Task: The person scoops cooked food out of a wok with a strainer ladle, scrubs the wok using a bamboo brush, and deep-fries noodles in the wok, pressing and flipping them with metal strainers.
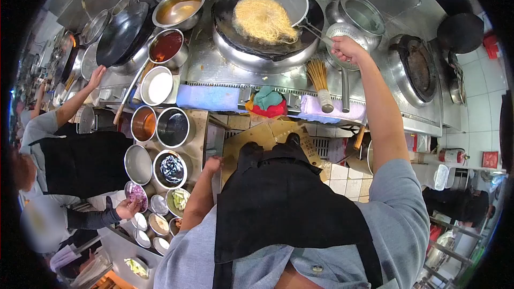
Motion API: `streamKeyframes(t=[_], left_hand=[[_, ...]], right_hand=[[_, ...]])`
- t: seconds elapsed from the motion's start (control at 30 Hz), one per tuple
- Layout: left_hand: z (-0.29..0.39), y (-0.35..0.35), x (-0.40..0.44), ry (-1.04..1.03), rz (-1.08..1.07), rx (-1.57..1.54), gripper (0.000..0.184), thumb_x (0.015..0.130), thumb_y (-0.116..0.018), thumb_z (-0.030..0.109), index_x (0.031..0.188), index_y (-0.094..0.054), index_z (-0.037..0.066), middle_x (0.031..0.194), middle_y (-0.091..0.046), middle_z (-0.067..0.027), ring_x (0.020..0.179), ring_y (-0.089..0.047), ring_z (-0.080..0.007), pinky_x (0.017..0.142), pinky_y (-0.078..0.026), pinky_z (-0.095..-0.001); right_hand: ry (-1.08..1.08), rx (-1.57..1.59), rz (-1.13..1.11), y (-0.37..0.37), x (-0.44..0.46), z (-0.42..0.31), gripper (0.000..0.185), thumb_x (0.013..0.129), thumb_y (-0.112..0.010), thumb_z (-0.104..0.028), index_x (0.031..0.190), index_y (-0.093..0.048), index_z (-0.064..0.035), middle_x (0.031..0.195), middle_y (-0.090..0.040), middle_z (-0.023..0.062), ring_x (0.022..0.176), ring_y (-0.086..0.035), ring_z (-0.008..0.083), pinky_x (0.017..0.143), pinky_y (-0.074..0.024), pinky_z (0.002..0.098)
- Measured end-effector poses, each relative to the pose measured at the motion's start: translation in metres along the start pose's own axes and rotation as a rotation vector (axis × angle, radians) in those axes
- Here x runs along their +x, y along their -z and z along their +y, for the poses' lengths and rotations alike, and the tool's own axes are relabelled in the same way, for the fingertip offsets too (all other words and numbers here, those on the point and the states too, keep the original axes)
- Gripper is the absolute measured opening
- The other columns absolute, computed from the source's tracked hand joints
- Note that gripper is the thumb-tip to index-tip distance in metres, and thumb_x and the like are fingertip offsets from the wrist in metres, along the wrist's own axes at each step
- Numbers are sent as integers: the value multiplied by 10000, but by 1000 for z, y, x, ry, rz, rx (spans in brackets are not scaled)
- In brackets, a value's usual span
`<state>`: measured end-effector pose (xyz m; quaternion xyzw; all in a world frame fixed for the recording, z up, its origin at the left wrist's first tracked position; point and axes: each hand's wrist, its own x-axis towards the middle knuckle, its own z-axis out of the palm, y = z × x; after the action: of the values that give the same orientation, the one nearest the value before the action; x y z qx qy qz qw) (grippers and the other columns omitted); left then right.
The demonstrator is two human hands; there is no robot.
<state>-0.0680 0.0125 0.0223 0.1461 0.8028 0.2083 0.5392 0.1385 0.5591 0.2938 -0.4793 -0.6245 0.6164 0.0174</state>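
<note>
My right hand (347,51) is closed around the handle of a round wire strainer (287,3). The strainer's bowl leans at the right edge of a mass of yellow noodles (263,19), which bubbles in oil in a large dark wok (227,21). Low beside my body, near the edge of the wooden side counter (199,123), hangs my left hand (213,164). Its fingers look curled, but they are too small to tell whether anything is in them.
Steel pots of sauces (166,48) stand left of the wok. A bamboo brush (318,77) and ladle handle (345,91) lie at the stove's front. At the left, a co-worker's hand (96,76) is by another wok; another person's hand (127,208) touches chopped onion.
</note>
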Motion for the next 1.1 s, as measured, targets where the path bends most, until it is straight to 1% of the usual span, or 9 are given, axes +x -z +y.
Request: streamKeyframes(t=[0.2,0.5,0.57,0.63,0.67,0.77,0.87,1.0,1.1], left_hand=[[-42,-10,28,-64,-170,-514,201,795,-488,175,867,-571,7,661,-547,-50,541,-506,-144,472,-403,-284],[-26,-11,-2,68,-82,-308,221,787,-486,147,942,-554,5,738,-570,-85,588,-534,-174,494,-422,-307],[-42,-9,17,-145,-114,289,257,755,-516,182,968,-545,40,786,-592,-139,641,-575,-259,530,-453,-374],[-78,-11,47,-222,-75,350,252,734,-527,198,939,-553,54,797,-590,-157,678,-578,-297,568,-462,-400],[-80,-11,52,-259,-55,380,250,724,-533,206,925,-557,61,803,-590,-167,697,-579,-316,586,-466,-413],[-69,-1,51,-395,-81,709,226,695,-550,239,850,-572,76,836,-595,-169,768,-579,-352,670,-481,-433],[-46,3,36,-427,-87,772,203,692,-550,237,796,-573,64,848,-594,-171,773,-583,-345,694,-481,-419],[-68,-10,52,-225,8,394,220,723,-533,247,786,-581,42,783,-606,-154,715,-596,-312,646,-473,-398],[-61,-12,47,-328,22,374,258,766,-504,263,767,-589,19,700,-607,-130,650,-594,-252,596,-455,-359]], right_hand=[[-65,206,-166,-4,0,-1,461,837,-403,-34,1282,-289,-70,702,-473,22,448,-340,16,337,-265,134],[96,43,35,12,-12,-13,449,810,-415,-53,1255,-352,-66,715,-475,40,456,-356,50,339,-276,176],[147,-65,149,19,-20,-19,445,806,-418,-59,1249,-376,-66,741,-503,45,473,-399,75,369,-331,215],[238,-379,345,20,-18,-24,404,801,-429,-72,1205,-436,-50,817,-555,83,512,-473,119,411,-389,267],[252,-554,394,14,-30,-34,379,793,-439,-91,1166,-478,-38,964,-584,162,709,-588,233,595,-474,342],[638,-896,668,26,-24,-28,374,791,-436,-98,1158,-484,-37,1064,-546,223,954,-551,322,810,-435,375],[531,-824,644,16,-32,-38,376,789,-443,-101,1157,-484,-42,1113,-519,223,1077,-464,350,924,-352,376],[571,-837,627,6,7,-41,342,811,-440,-123,1137,-502,-42,1091,-536,212,1040,-493,346,896,-376,378],[569,-846,519,-16,30,-45,318,831,-439,-153,1123,-523,-60,1071,-548,205,1026,-498,351,890,-380,378]])
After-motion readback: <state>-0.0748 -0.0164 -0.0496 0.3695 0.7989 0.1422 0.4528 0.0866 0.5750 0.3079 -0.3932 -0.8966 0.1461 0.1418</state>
